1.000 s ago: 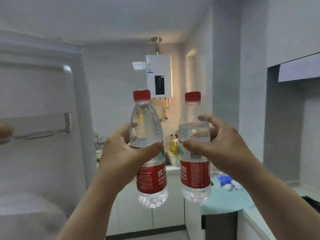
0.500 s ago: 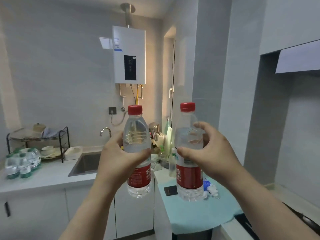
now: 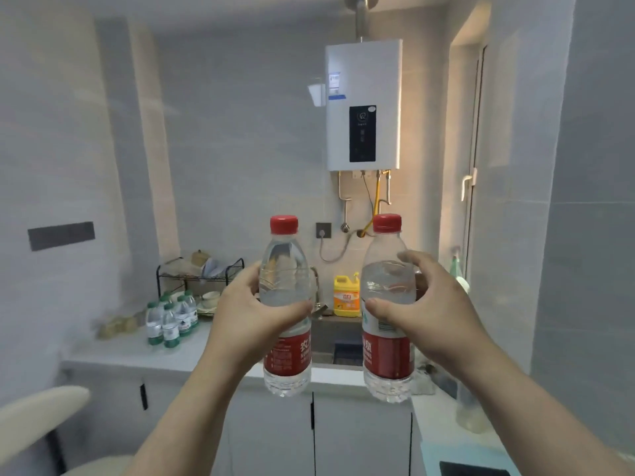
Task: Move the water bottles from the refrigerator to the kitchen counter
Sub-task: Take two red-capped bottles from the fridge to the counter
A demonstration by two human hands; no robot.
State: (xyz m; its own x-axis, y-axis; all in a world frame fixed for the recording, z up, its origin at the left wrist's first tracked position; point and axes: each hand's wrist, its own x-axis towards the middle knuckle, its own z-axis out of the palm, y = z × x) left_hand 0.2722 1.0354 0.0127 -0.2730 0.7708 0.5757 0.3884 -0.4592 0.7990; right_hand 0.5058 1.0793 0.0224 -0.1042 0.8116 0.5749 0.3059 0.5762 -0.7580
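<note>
I hold two clear water bottles with red caps and red labels upright at chest height. My left hand (image 3: 252,319) grips the left bottle (image 3: 287,359) round its middle. My right hand (image 3: 434,317) grips the right bottle (image 3: 388,365) the same way. Both bottles hang in the air in front of the grey kitchen counter (image 3: 113,350), over the sink area. On that counter, at the left, stands a cluster of several small green-capped water bottles (image 3: 171,319). The refrigerator is out of view.
A sink (image 3: 338,341) sits behind the bottles, with a yellow detergent jug (image 3: 347,297) at its back. A black dish rack (image 3: 201,274) stands behind the green-capped bottles. A white water heater (image 3: 364,104) hangs on the wall. A pale chair back (image 3: 37,420) is at lower left.
My view has swung left, away from the refrigerator door and toward the sink counter. Both hands keep their hold on the bottles, which now sit in front of the sink.
</note>
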